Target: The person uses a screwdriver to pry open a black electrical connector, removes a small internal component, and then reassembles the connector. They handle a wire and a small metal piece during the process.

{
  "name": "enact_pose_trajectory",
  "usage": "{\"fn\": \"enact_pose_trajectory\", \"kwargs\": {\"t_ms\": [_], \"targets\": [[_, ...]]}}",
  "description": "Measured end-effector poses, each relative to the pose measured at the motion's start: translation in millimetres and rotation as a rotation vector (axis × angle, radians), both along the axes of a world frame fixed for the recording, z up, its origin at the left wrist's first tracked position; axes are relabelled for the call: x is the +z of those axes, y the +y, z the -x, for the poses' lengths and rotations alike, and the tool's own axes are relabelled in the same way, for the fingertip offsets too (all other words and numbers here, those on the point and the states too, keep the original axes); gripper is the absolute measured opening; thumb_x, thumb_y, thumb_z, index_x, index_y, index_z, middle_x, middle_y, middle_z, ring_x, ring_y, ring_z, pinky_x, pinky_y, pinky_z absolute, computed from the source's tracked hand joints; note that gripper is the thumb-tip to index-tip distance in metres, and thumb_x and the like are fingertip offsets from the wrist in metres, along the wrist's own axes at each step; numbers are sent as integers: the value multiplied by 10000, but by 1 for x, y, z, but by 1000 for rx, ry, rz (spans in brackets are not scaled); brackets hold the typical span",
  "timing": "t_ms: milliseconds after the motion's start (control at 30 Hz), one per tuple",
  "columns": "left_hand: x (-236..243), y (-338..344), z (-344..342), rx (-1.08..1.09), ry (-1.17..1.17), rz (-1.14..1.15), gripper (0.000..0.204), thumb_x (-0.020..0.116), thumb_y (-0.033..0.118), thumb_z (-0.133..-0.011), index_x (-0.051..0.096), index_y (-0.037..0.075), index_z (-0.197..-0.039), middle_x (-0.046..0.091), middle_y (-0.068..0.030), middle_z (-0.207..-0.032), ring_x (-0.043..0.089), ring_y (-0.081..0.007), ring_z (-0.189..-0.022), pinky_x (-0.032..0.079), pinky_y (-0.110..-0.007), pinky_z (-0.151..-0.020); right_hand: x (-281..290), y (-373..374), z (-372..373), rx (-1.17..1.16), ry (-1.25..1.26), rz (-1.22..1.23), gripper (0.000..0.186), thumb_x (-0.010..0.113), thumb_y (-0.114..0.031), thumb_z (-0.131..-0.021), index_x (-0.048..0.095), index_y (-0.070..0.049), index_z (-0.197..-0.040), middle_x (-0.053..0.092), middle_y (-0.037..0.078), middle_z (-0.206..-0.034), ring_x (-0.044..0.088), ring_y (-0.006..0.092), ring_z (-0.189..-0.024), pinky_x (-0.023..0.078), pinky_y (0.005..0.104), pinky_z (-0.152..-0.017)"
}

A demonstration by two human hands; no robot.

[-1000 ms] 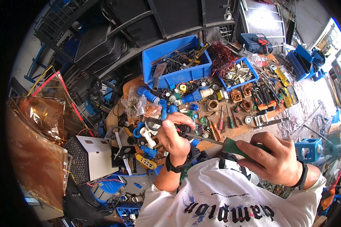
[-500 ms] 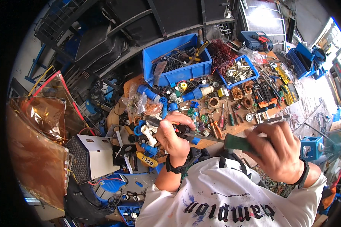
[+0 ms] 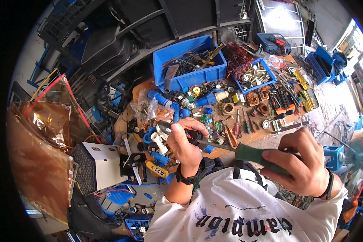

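Note:
My left hand (image 3: 184,149), at the centre, is closed round a dark part (image 3: 163,126) whose exact shape is partly hidden by my fingers. My right hand (image 3: 296,165), to the right, grips the thick green handle (image 3: 248,153) of a tool. Its flat metal shaft (image 3: 220,146) runs leftward to the part in my left hand; where they meet is hidden. Below and around both hands lie white fittings (image 3: 159,143), blue plastic connectors (image 3: 159,157), a yellow power strip (image 3: 156,168) and small hand tools (image 3: 232,139) on and beside the wooden table (image 3: 250,137).
A blue crate (image 3: 189,80) of cables and tools and a smaller blue tray (image 3: 254,84) stand at the back. A drill case (image 3: 266,42) sits behind them. A white cabinet (image 3: 105,165) and copper-coloured panels (image 3: 40,161) are at left, a light blue metal piece (image 3: 332,157) at right.
My right hand has shifted slightly rightward and its fingers have moved on the green handle. My left hand stays nearly in place, and the dark part in it looks turned.

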State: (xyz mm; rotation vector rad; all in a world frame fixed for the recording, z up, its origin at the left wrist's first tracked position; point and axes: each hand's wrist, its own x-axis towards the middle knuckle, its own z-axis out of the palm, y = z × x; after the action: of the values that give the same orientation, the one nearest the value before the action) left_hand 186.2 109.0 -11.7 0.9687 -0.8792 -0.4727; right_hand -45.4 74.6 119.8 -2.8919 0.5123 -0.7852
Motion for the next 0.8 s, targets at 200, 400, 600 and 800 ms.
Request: {"fn": "enact_pose_trajectory", "kwargs": {"t_ms": [200, 400, 600, 800], "targets": [[6, 2, -2, -100, 223, -51, 529, 230, 419, -1036, 486, 37, -775, 509, -124, -576, 501, -197, -447, 457, -311, -439, -16, -6, -5, 189, -197, 77, 418, 789, -234, -689, 656, -61, -1045, 551, 68, -885, 602, 188, -729, 470, 239, -474], [4, 3, -4, -135, 297, -80, 523, 242, 428, -1033, 481, 47, -766, 500, -115, -573, 499, -196, -451, 455, -314, -434, -1, 4, -8, 61, -56, -135, 563, 787, -372, -684, 584, -14, -1067, 599, 109, -949, 624, 198, -675, 468, 265, -409], [4, 0, -6, -184, 411, -81, 546, 255, 448, -1028, 505, 37, -770, 540, -123, -593, 532, -200, -462, 449, -303, -451, -6, 1, -19, 177, -326, -176, 343, 779, -107, -705, 611, -47, -998, 634, 133, -989, 618, 232, -729, 503, 315, -588], [6, -6, -5, -192, 404, -92, 513, 251, 441, -1033, 485, 65, -773, 499, -100, -575, 503, -190, -465, 463, -315, -463, -11, 0, -23, 105, -416, -322, 431, 773, -360, -734, 599, -34, -955, 607, 97, -877, 610, 227, -703, 477, 315, -544]]}}
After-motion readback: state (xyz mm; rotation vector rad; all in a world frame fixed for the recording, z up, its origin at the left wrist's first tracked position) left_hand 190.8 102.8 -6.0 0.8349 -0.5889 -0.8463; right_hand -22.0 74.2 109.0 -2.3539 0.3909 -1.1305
